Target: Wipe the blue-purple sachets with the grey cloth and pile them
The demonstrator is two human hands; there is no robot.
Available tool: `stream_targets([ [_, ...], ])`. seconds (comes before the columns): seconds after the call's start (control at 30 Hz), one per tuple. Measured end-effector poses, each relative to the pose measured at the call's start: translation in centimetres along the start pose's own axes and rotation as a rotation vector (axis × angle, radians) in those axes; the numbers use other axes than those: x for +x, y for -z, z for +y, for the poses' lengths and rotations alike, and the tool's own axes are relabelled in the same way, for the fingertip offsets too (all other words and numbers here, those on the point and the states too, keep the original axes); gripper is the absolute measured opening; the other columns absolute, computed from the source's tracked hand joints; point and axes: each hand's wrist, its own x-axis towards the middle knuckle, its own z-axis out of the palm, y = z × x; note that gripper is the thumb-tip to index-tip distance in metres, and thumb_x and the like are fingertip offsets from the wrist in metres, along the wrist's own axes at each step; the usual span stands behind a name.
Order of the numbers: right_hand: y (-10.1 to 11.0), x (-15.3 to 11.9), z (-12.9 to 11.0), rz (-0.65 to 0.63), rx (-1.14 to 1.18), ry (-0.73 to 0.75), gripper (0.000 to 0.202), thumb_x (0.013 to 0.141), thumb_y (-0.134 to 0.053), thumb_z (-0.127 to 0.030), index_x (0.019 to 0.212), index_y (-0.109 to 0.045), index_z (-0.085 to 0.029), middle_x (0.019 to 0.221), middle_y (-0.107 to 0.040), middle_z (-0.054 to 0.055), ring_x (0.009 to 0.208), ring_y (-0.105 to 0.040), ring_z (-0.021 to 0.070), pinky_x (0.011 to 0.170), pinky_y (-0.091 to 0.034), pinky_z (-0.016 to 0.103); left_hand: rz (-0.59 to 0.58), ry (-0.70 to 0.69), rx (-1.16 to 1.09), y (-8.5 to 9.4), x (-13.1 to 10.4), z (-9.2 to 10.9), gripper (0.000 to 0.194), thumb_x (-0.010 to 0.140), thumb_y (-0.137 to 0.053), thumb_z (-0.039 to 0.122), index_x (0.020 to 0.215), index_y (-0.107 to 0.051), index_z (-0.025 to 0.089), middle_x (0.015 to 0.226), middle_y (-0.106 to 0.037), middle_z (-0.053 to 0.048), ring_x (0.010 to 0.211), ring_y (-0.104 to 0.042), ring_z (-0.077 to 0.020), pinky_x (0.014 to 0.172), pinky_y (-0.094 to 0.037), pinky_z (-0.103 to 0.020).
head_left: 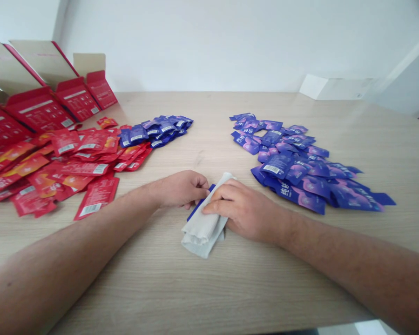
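Near the middle of the wooden table [153, 274], my left hand [185, 190] pinches the edge of a blue packet [194, 211]. My right hand [249, 209] is closed on a folded whitish cloth [204, 223], which lies over much of that packet. To the right spreads a pile of blue and purple packets [300, 170]. Another, smaller pile of blue packets [160, 130] lies beyond my left hand, touching the red ones.
Many red packets [87, 149] cover the left side of the table. Behind them stand open red boxes [38, 109]. A white box [338, 88] sits at the back right, near the white wall.
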Motion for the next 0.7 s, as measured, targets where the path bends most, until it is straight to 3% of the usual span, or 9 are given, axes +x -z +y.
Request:
stream_targets([
  [0.17, 0.02, -0.07, 0.36, 0.051, -0.015, -0.080, 0.034, 0.082, -0.060, -0.005, 0.113, -0.067, -0.018, 0.107, -0.064, 0.010, 0.105, -0.055, 0.0236, 0.095, -0.046, 0.042, 0.015, 0.016, -0.006, -0.02, -0.08, 0.07, 0.018, 0.083, -0.054, 0.037, 0.082, -0.059, 0.020, 0.060, -0.058, 0.004, 0.044, -0.050, -0.0082, 0.037, -0.033, -0.018],
  [0.33, -0.14, 0.03, 0.00, 0.017, 0.007, -0.005, 0.036, 0.083, -0.059, -0.005, 0.115, -0.066, -0.018, 0.108, -0.064, 0.010, 0.105, -0.055, 0.0233, 0.095, -0.046, 0.042, 0.007, 0.004, 0.001, -0.06, -0.09, 0.03, 0.016, 0.081, -0.055, 0.035, 0.079, -0.059, 0.020, 0.058, -0.056, 0.005, 0.043, -0.049, -0.0079, 0.039, -0.034, -0.019],
  [0.53, -0.04, 0.10, 0.09, 0.044, -0.004, -0.081, 0.036, 0.082, -0.060, -0.004, 0.114, -0.067, -0.018, 0.107, -0.065, 0.009, 0.105, -0.055, 0.0234, 0.095, -0.046, 0.041, 0.025, 0.018, 0.000, -0.06, -0.16, 0.16, 0.018, 0.082, -0.055, 0.037, 0.082, -0.060, 0.019, 0.060, -0.058, 0.004, 0.043, -0.049, -0.0077, 0.038, -0.033, -0.018],
  [0.7, -0.07, 0.12, -0.02, 0.028, 0.015, -0.016, 0.033, 0.084, -0.059, -0.006, 0.113, -0.067, -0.018, 0.108, -0.065, 0.010, 0.105, -0.056, 0.0228, 0.095, -0.046, 0.041, 0.019, 0.014, 0.007, -0.09, -0.20, 0.13, 0.017, 0.081, -0.056, 0.035, 0.080, -0.059, 0.019, 0.057, -0.056, 0.005, 0.043, -0.048, -0.0074, 0.039, -0.034, -0.018],
])
